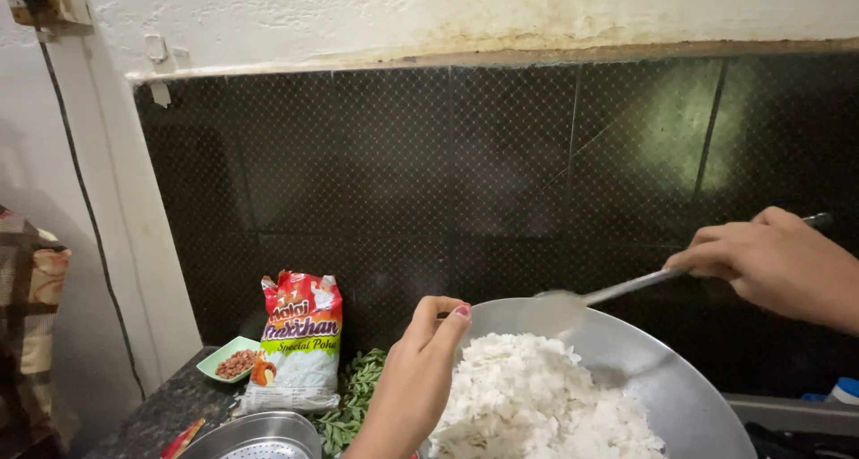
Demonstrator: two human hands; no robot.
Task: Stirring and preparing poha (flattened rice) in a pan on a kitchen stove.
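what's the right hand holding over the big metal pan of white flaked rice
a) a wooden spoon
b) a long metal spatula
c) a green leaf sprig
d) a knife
b: the right hand grips the handle of a long metal spatula, whose flat blade hangs just above the white flaked rice heaped in the big round metal pan.

Open air above wok (689, 396); packet (300, 343), leaves (358, 392) crowding left.
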